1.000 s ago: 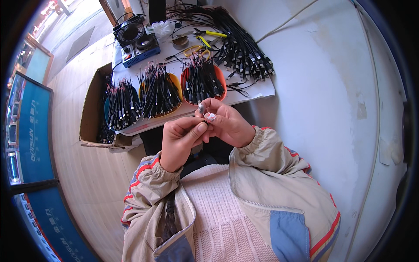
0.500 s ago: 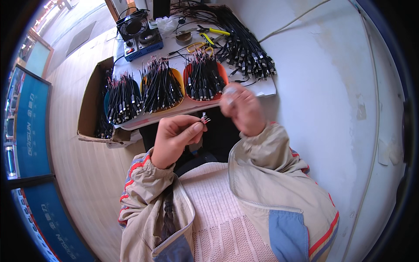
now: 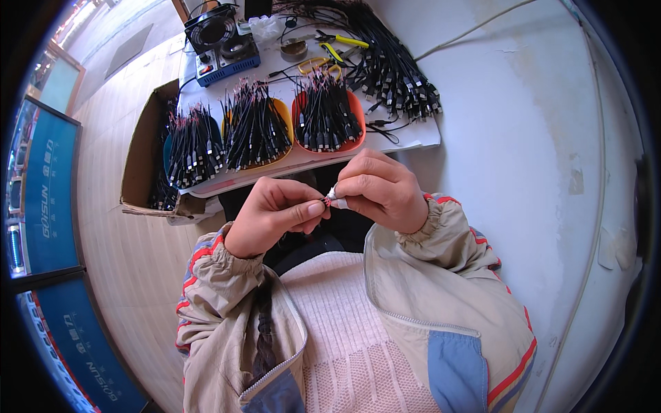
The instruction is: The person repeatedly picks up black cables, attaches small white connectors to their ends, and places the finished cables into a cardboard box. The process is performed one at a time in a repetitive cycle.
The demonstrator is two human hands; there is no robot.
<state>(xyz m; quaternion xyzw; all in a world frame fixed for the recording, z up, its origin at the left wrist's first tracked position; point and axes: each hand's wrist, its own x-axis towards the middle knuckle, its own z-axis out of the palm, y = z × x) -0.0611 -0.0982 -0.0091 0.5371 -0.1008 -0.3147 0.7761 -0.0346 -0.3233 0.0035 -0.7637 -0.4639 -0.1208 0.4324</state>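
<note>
My left hand (image 3: 279, 212) is closed, thumb and forefinger pinching a small bunch of thin wires (image 3: 327, 202) with reddish and pale ends. Close against it, my right hand (image 3: 382, 193) is closed too, its fingertips on the tips of the same wires. White wrapping covers parts of the right thumb and a finger. Both hands meet in front of my body, below the table's near edge. The rest of whatever the wires belong to is hidden by my fingers.
On the white table (image 3: 234, 180) stand a red bin (image 3: 358, 113), a yellow bin (image 3: 284, 117) and a teal one, packed with black USB cables. Behind are a blue heater-like device (image 3: 227, 67), yellow-handled pliers (image 3: 351, 41) and a cable heap (image 3: 399, 82). A cardboard box (image 3: 143, 151) stands left.
My right hand has come left and down from beside the red bin and now meets my left hand at the wires. The left hand keeps its pinch.
</note>
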